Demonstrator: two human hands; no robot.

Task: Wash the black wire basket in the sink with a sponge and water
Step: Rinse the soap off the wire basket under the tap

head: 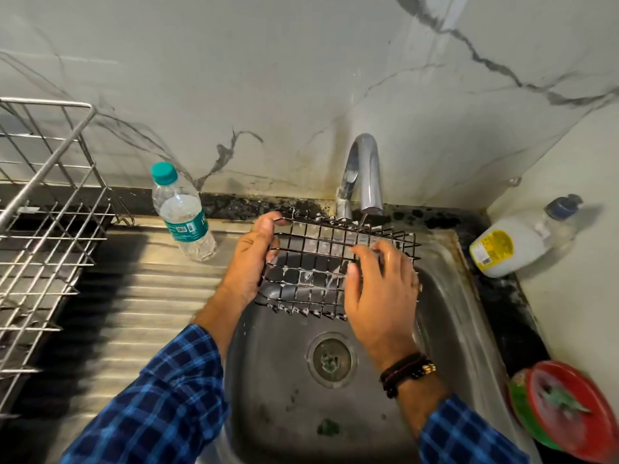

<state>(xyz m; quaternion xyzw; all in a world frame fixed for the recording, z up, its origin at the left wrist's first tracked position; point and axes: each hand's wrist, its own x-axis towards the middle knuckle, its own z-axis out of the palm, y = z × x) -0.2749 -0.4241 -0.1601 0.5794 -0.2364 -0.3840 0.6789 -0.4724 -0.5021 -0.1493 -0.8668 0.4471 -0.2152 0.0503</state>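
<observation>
1. Clearly the black wire basket (330, 262) is held over the sink (445, 333), tilted under the tap (363, 175), probably so the thin stream runs through its suds-flecked wires.
2. Closed around the basket's end wall, the left hand (251, 259) steadies it.
3. Opposite it, the right hand (382, 289) lies open, fingers spread on the mesh, seemingly rubbing foam off.
4. No sponge shows in either hand.
5. Beyond the left hand stands a water bottle (182, 212).
</observation>
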